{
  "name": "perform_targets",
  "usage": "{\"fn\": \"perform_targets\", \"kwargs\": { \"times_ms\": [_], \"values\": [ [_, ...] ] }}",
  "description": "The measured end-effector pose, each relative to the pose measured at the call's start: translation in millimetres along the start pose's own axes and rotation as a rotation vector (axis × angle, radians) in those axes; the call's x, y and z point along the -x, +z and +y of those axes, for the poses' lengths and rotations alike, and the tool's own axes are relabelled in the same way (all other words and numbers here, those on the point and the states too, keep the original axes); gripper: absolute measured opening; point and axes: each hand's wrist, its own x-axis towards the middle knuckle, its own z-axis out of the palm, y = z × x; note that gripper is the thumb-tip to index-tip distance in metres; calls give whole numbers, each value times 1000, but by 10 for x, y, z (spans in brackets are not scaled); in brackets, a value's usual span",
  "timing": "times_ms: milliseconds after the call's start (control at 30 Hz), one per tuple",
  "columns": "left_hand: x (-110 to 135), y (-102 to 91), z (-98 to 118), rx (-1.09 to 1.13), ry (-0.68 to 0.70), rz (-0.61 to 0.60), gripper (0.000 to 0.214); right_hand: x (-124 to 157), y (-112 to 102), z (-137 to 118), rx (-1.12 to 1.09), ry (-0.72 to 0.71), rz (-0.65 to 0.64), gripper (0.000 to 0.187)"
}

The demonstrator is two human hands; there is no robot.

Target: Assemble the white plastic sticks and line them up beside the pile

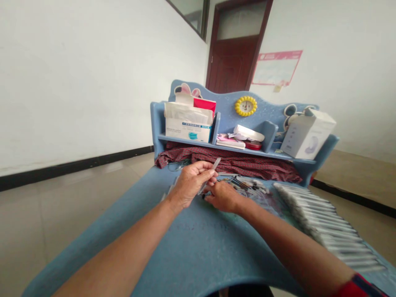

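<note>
My left hand (198,177) is closed in a pinch around a slim, clear plastic tube (217,163), which looks like a pen barrel and points up and away. Just right of it and lower, my right hand (223,196) has its fingers bent together. A small black piece (203,196) shows at its fingertips, but whether it is held is unclear. Beyond the right hand lies a loose pile of slim pen parts (244,183), some dark and some clear. More clear tubes (168,190) lie partly hidden behind my left wrist.
Long rows of whitish pen-like sticks (328,222) cover the right side of the blue desk (198,251). Bunched red checked cloth (229,163) lies under the shelf. On the shelf stand a mask box (188,123), a white box (307,134) and papers (230,141).
</note>
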Motion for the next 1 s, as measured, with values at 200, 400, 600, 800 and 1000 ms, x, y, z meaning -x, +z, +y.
{"fn": "perform_targets", "kwargs": {
  "times_ms": [200,400,600,800,1000],
  "values": [
    [-24,-57,-29,-59,11,-3,15,-144,113,-26,-45,-14,45,23],
    [-28,-73,-57,-156,11,-50,14,63,64,213,-583,84,92,15],
    [-6,-33,-114,-274,-40,-109,17,372,-115,429,-1385,177,403,24],
    [32,56,-97,-351,-77,-173,14,432,-128,382,-1591,142,478,27],
    [24,55,-115,-383,-88,-198,16,419,-77,367,-1636,130,478,26]
  ]
}}
